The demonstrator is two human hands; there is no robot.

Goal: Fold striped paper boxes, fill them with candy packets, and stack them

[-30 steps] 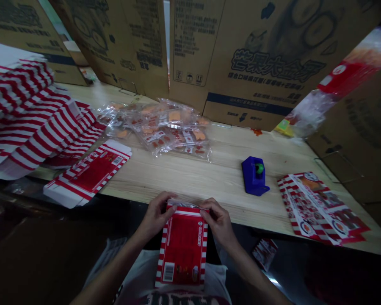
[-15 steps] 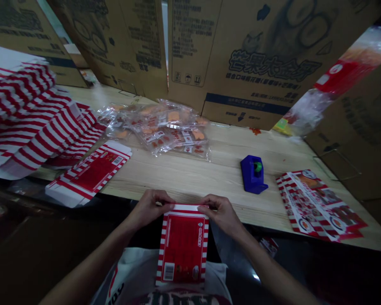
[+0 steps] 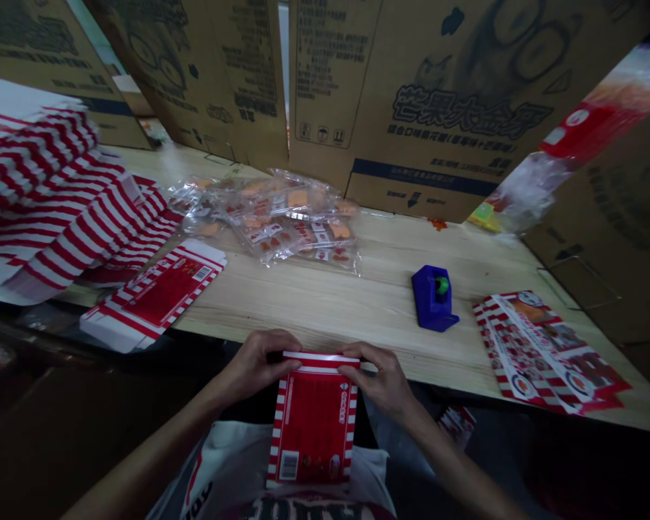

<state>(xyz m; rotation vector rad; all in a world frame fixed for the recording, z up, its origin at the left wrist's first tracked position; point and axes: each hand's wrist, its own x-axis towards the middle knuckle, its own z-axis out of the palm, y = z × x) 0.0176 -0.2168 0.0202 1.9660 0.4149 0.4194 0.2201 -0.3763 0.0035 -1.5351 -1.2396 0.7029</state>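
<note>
A red box with striped red-and-white edges lies against my lap, its barcode towards my body. My left hand pinches the far left corner of it, thumb on the face turned up to me. At the far right corner my right hand grips in the same way. Between the two hands a narrow red-and-white strip of the box's far end shows. The fingertips behind that end are hidden. Just beyond the hands runs the front edge of the wooden table.
Striped cartons are stacked at left, with a flat carton beside them. Clear snack packets lie mid-table. A blue tape dispenser and printed cards are on the right. Big cardboard boxes stand behind.
At the box's far end a red strip beyond the white one has come into view. Both thumbs sit slightly nearer my body, and the right hand has shifted a little.
</note>
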